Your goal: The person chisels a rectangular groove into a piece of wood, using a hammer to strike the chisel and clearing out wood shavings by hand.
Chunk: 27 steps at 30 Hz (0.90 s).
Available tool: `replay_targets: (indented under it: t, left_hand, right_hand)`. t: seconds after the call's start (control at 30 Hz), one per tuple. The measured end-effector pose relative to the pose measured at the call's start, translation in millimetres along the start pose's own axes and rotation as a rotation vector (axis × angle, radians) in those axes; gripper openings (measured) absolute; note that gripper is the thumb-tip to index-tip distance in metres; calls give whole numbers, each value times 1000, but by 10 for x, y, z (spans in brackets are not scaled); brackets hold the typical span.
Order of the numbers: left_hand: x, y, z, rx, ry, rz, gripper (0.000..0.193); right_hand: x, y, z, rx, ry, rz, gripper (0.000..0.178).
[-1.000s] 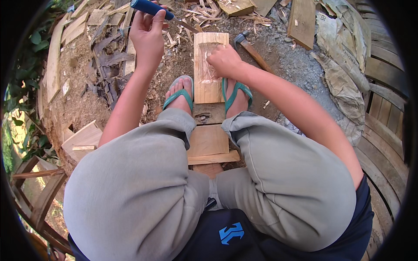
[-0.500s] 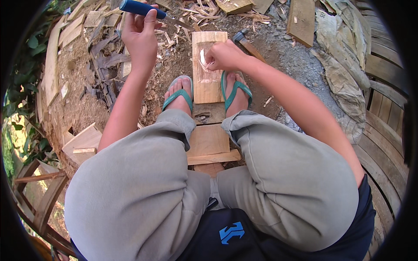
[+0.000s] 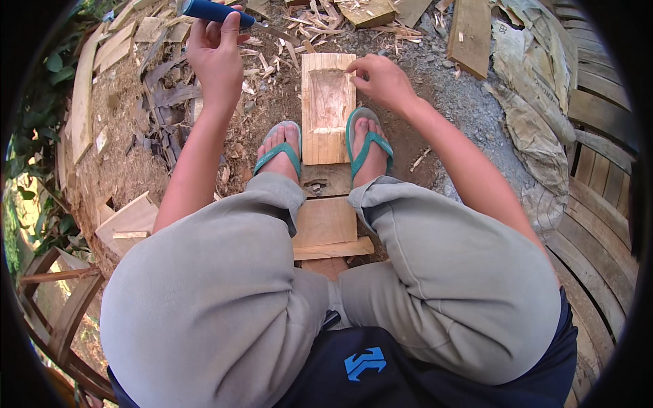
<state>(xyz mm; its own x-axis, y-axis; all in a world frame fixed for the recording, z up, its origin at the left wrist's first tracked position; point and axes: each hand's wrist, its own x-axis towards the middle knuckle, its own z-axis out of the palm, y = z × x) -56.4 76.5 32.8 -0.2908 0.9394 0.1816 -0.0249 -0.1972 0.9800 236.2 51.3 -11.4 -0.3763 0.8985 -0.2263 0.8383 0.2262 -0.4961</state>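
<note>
A chisel (image 3: 219, 13) with a blue handle and a narrow metal blade is held in my left hand (image 3: 216, 60), up at the far left; its blade slants toward the wood block. Between my feet lies a pale wood block (image 3: 325, 148) with a rough rectangular hollow (image 3: 328, 98) cut into its top face. My right hand (image 3: 382, 80) is at the block's far right edge, its fingers bent and thumb apart, with nothing visible in them. Whether the fingertips touch the edge I cannot tell.
Sandalled feet (image 3: 369, 139) flank the block. Below it lies a flat board (image 3: 325, 221). Wood shavings (image 3: 320, 20) and offcuts litter the ground beyond. A loose plank (image 3: 469, 37) and a crumpled sack (image 3: 534, 102) lie at the right, near wooden slats (image 3: 598, 224).
My right hand has moved from over the hollow to the block's far right edge. Loose shavings that lay in the hollow are gone from it. My left hand still holds the chisel.
</note>
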Motion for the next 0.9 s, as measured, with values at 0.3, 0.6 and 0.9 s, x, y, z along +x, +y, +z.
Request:
replay_targets:
  t: [0.3, 0.6, 0.9]
  left_hand:
    - [-73, 6, 140, 38, -52, 33, 26]
    - [-36, 61, 252, -38, -19, -4, 24]
    - [-12, 101, 132, -15, 76, -94, 30]
  right_hand:
    - [369, -29, 434, -557, -235, -707, 15]
    - [336, 198, 391, -610, -208, -871, 11]
    - [327, 388, -250, -149, 613, 233, 23]
